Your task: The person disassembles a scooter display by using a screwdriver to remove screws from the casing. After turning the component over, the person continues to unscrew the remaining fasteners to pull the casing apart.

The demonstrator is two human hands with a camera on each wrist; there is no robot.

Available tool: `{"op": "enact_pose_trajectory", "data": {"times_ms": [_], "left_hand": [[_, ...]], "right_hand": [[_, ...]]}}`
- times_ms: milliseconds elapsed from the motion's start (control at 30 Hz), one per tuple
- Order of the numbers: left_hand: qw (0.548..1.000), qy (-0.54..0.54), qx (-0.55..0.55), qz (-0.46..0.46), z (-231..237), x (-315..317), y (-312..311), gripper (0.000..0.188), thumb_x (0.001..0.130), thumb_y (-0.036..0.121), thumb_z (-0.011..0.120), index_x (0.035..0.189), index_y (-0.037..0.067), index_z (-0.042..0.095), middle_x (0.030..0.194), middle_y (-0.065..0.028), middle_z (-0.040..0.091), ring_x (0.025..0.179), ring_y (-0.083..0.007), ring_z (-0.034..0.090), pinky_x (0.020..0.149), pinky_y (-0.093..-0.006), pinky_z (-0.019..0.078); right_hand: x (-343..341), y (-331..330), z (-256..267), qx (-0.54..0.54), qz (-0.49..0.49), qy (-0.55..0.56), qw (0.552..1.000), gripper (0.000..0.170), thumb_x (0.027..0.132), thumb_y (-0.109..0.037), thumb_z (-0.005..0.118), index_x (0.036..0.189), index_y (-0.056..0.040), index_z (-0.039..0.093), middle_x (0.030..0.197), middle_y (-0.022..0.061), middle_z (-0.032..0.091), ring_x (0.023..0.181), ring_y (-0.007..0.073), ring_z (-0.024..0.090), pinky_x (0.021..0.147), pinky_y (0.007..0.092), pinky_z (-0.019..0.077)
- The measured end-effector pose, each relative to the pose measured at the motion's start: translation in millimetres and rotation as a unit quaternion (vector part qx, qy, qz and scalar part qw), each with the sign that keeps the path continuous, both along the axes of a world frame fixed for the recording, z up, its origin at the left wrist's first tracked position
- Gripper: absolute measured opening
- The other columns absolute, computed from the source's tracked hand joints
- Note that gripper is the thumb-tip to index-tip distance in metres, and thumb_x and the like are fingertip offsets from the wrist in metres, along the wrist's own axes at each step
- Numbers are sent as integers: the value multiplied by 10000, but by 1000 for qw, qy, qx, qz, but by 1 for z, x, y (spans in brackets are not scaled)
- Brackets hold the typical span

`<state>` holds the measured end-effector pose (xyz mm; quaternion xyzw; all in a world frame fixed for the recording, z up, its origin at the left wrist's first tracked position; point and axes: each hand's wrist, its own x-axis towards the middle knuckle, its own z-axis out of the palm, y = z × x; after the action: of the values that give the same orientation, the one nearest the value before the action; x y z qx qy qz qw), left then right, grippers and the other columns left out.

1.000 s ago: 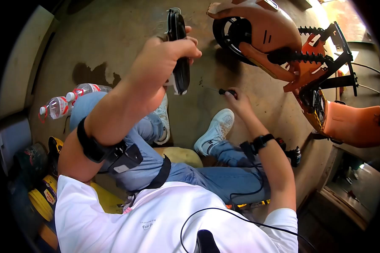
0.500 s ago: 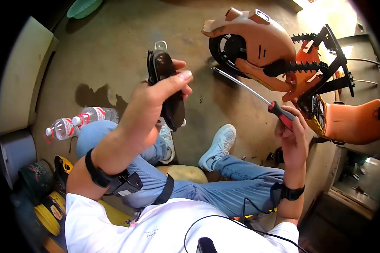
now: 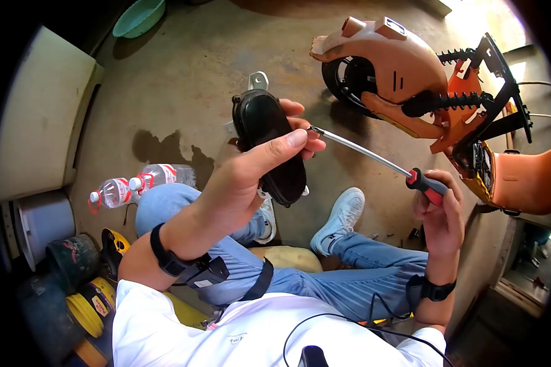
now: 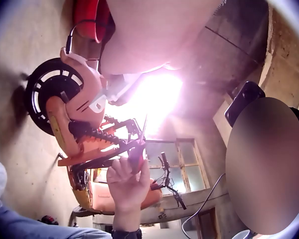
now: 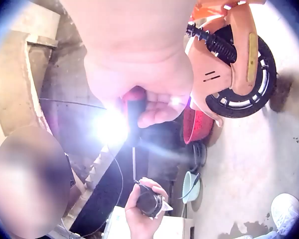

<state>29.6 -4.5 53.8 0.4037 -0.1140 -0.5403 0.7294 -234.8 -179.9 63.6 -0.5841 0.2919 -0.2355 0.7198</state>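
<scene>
My left hand (image 3: 248, 170) grips a glossy dark oval unit (image 3: 264, 125) with a pale metal bracket (image 3: 258, 80) at its far end, thumb lying across its face. In my right hand (image 3: 441, 214) is a screwdriver (image 3: 373, 155) with a red and black handle; its steel shaft points left. The screwdriver's tip is right at the left hand's fingertips, beside the unit. The right wrist view shows the shaft reaching down to the oval unit (image 5: 150, 201). From the left wrist view, the right hand (image 4: 127, 183) has its fingers curled round the handle.
An orange scooter (image 3: 404, 79), partly stripped, stands at the right. Two plastic bottles (image 3: 159, 175) lie by the left knee. Tubs and a yellow coil (image 3: 89, 309) sit at the lower left, near a pale cabinet (image 3: 43, 116). A green basin (image 3: 139, 18) is at the back.
My right hand has come up from near the floor with the screwdriver, whose tip has swung left to the left hand. The oval unit has turned to show its glossy face.
</scene>
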Motion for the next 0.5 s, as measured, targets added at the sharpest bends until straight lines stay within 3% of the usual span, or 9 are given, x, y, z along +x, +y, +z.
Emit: {"op": "enact_pose_trajectory", "data": {"times_ms": [500], "left_hand": [[1000,13,-8,-9,2,-3,-3,361,944,109,595,1276,65,462,1074,-74,584,984,-170,650,869,-300,511]], "right_hand": [[-4,-1,2,-9,-2,26,1000,524,920,-376,543,1188,74,548,913,92,560,715,137,548,613,258,420]]}}
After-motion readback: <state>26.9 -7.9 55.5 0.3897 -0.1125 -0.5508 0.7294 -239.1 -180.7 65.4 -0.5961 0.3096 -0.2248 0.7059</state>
